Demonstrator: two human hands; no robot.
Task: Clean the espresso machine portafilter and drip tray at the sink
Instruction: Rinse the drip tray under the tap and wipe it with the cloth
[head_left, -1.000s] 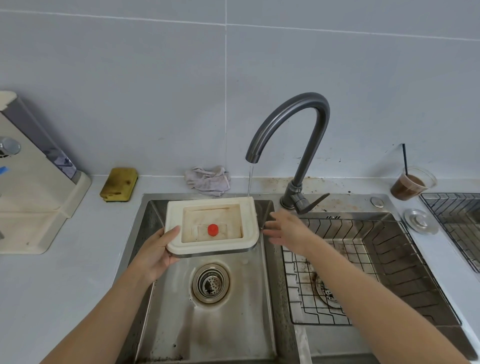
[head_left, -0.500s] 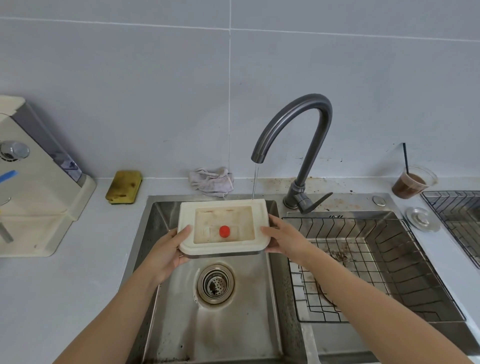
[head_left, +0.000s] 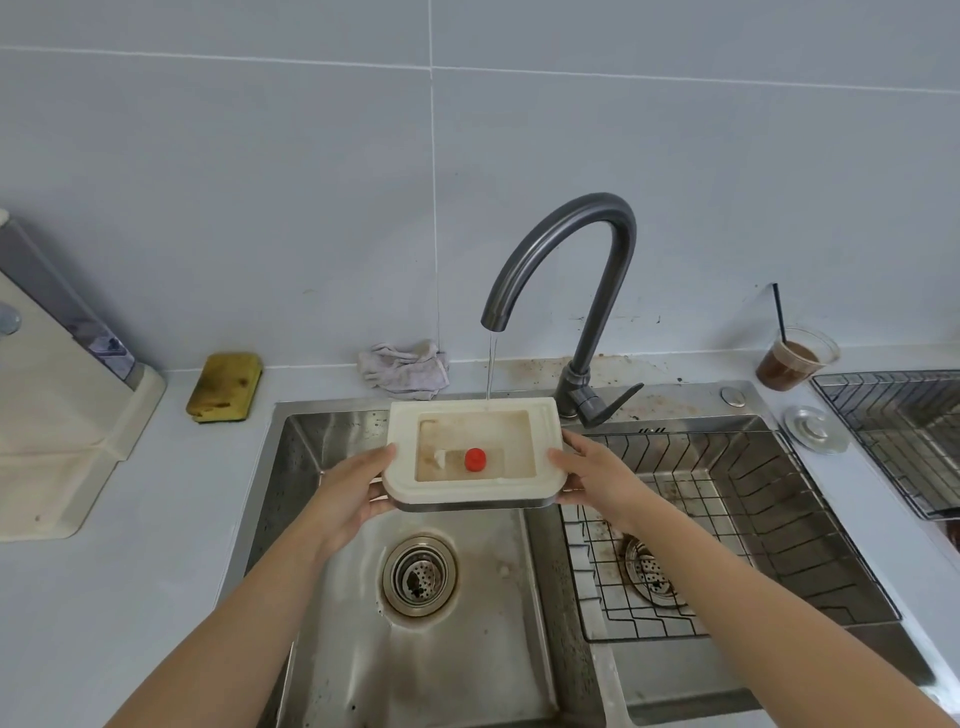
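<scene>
I hold the cream drip tray (head_left: 405, 483) level over the left sink basin (head_left: 332, 623), my left hand (head_left: 353, 488) gripping its left edge and my right hand (head_left: 592, 478) gripping its right edge. A red float knob (head_left: 475, 460) stands in the tray's stained hollow. A thin stream of water runs from the grey faucet (head_left: 582, 244) onto the tray's back rim. No portafilter is in view.
The cream espresso machine (head_left: 57, 415) stands on the counter at left. A yellow sponge (head_left: 224, 385) and a grey cloth (head_left: 404, 368) lie behind the sink. A wire rack (head_left: 727, 519) fills the right basin; an iced coffee cup (head_left: 795, 359) and another rack (head_left: 898, 431) sit right.
My right hand came from the faucet handle to the tray's right edge and took hold. The tray shifted slightly right, and the water now lands on its back rim.
</scene>
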